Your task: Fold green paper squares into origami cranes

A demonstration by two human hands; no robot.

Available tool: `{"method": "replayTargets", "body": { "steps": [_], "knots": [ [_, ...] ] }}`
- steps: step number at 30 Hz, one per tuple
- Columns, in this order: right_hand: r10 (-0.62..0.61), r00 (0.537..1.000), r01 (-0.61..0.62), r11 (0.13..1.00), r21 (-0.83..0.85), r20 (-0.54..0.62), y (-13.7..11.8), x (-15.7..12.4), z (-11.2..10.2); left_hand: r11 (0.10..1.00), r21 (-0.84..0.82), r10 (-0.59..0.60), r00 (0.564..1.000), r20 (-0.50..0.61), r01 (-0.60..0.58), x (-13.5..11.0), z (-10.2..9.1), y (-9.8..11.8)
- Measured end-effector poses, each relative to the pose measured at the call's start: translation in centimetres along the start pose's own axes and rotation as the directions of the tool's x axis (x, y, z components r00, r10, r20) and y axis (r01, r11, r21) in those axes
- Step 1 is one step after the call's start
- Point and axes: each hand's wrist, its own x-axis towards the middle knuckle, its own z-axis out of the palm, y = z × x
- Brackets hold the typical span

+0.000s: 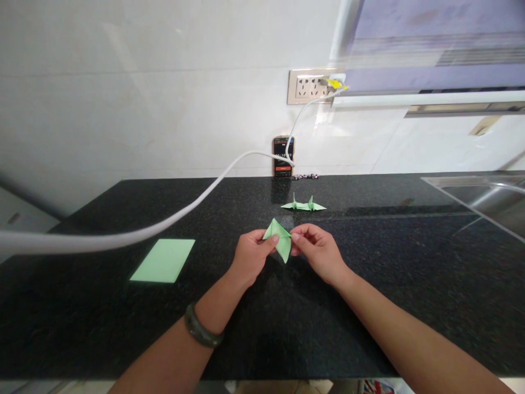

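Between my two hands is a small folded piece of green paper (283, 247), held above the dark countertop with one point up and one down. My left hand (251, 253) pinches its left side, thumb on the front face. At its right corner, my right hand (318, 249) grips the paper between thumb and fingers. Just beyond stand two green origami cranes (303, 206), side by side and touching or nearly so. To the left lies a stack of green square paper (163, 261), flat on the counter.
A phone (283, 157) showing a timer leans on the white wall. A white cable (197, 203) crosses the view from the left to the wall socket (308, 86). A beaded strap (305, 177) lies by the phone. A sink (492, 200) is set in the black counter (369, 241) at right.
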Motion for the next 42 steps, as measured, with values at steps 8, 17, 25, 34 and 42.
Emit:
{"method": "replayTargets", "body": {
  "steps": [8,17,25,34,42],
  "knots": [
    [0.018,0.993,-0.025,0.998,0.059,0.116,-0.28,-0.17,0.18,0.999,0.037,0.001,1.0,0.002,-0.001,-0.11,0.09,-0.03],
    [0.021,0.988,-0.032,0.997,0.074,0.151,-0.14,-0.19,-0.03,0.998,0.068,0.021,1.0,-0.021,-0.019,-0.07,0.01,-0.14],
    [0.025,0.994,-0.03,0.998,0.052,0.106,0.17,0.0,-0.37,0.999,0.026,-0.047,0.995,0.09,0.045,-0.33,0.0,0.31],
    [-0.045,0.99,0.061,0.991,-0.121,0.136,-0.17,-0.02,-0.23,0.998,0.05,-0.044,0.996,0.08,0.04,-0.13,0.05,-0.03],
    [-0.008,0.993,0.015,0.998,-0.053,0.12,0.48,-0.17,0.42,0.983,0.182,0.02,1.0,0.014,-0.022,-0.14,0.08,-0.64]
  ]
}}
